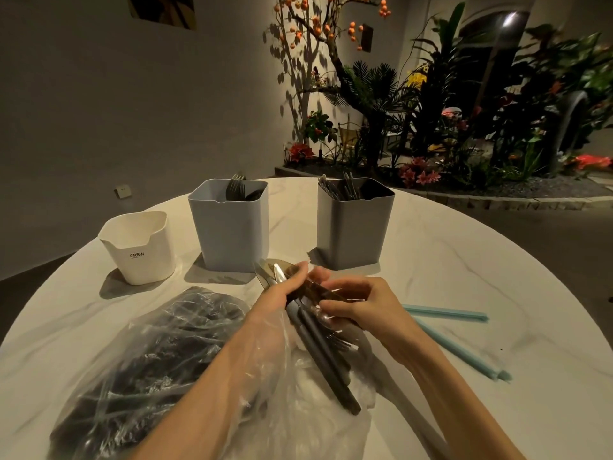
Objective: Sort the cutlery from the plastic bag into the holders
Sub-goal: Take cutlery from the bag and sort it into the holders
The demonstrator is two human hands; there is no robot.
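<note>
Up top, the round white tabletop carries a big plastic bag of dark cutlery, then three holders: a grey holder, a pale blue holder and a small white holder. Near the middle, the left hand grips a bundle of cutlery above the bag, and the right hand pinches it too. Two blue sticks lie on the right.

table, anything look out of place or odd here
Two light blue sticks lie loose on the table right of the right hand, apart from the holders. Nothing looks spilled or damaged.
</note>
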